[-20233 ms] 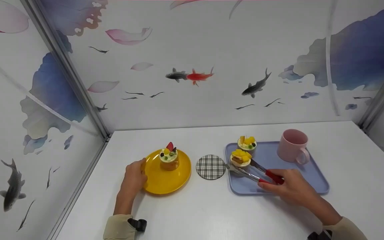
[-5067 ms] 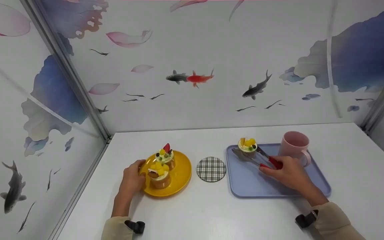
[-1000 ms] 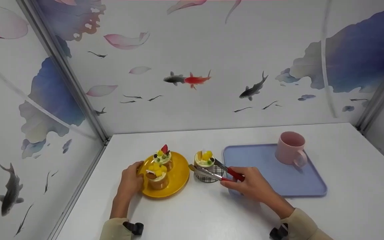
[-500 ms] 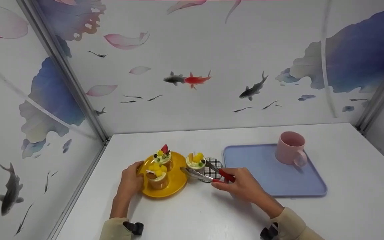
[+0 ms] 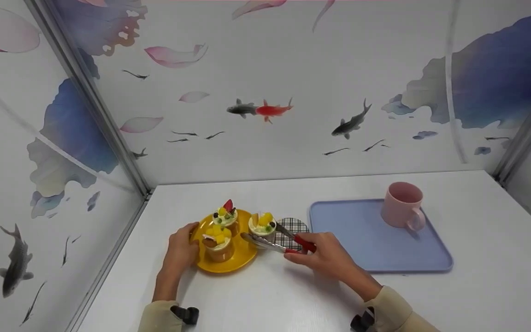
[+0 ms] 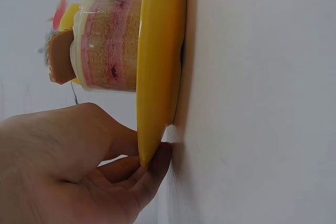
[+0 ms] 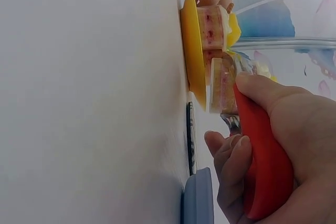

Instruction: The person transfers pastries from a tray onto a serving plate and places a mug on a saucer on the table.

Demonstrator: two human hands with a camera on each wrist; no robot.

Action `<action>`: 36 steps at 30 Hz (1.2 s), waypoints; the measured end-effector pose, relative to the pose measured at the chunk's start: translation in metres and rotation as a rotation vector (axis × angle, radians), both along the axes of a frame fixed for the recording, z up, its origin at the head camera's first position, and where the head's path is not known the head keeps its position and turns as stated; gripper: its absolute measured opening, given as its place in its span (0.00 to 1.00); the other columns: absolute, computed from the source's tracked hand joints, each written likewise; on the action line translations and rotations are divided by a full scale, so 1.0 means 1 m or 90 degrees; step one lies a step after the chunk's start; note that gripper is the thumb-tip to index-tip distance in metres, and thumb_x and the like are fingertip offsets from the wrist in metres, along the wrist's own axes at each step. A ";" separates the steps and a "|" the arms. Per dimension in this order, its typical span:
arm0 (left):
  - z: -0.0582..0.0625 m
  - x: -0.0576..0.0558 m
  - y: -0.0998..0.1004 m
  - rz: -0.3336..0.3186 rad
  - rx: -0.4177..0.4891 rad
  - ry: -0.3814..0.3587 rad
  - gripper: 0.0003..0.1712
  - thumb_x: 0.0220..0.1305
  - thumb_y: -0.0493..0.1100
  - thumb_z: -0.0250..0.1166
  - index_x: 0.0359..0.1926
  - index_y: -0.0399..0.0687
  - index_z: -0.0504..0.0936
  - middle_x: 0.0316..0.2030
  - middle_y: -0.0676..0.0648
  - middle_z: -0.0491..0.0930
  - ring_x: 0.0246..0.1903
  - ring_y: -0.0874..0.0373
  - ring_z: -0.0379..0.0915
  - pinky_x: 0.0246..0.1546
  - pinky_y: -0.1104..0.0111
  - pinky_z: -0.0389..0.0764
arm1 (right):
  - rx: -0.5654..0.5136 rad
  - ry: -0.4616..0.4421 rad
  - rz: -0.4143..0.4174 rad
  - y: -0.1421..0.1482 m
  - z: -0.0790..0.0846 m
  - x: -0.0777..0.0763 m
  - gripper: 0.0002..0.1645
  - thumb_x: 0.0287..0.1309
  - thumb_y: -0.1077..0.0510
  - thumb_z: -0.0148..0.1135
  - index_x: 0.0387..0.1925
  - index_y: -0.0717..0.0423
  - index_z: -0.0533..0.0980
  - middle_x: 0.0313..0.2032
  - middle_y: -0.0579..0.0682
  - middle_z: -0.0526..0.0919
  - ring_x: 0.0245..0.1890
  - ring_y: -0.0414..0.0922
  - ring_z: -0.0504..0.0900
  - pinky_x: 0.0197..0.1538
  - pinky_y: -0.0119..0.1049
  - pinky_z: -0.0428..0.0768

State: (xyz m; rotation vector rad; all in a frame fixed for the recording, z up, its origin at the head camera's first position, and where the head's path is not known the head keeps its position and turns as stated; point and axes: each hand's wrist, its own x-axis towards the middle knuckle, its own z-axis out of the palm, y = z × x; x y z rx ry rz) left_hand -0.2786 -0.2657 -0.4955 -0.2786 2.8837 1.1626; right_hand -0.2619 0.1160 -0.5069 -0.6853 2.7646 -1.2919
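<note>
At the left of the head view, my left hand (image 5: pixel 182 249) pinches the rim of a yellow plate (image 5: pixel 246 260). The left wrist view shows the thumb above that rim and fingers beneath it. Two dessert cups stand on the plate: a strawberry-topped cup (image 5: pixel 225 217) behind and a mango-topped cup (image 5: pixel 219 251) in front. My right hand (image 5: pixel 327 256) grips red-handled tongs (image 5: pixel 306 242), whose metal arms clasp a third fruit-topped dessert cup (image 5: pixel 262 223). In the right wrist view this layered cake cup (image 7: pixel 223 87) hangs raised off the table, close beside the plate's right edge.
A plaid round coaster (image 5: pixel 295 226) lies just right of the plate, partly behind the tongs. Further right is a blue-purple tray (image 5: pixel 353 251) with a pink mug (image 5: pixel 401 207) at its back right corner. Printed wall panels (image 5: pixel 191 161) bound the white table behind and at the left.
The tongs and third cup have travelled left from the tray, across the coaster, to the plate's right edge. Earlier, the mango-topped cup went from tray to plate. The left hand stays at the rim.
</note>
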 end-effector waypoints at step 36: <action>-0.002 -0.002 0.000 0.014 0.012 -0.017 0.38 0.72 0.23 0.58 0.81 0.38 0.66 0.80 0.34 0.67 0.80 0.36 0.63 0.81 0.44 0.66 | -0.030 -0.028 0.020 -0.028 -0.003 -0.012 0.26 0.60 0.36 0.79 0.49 0.50 0.90 0.27 0.40 0.80 0.29 0.38 0.73 0.26 0.25 0.66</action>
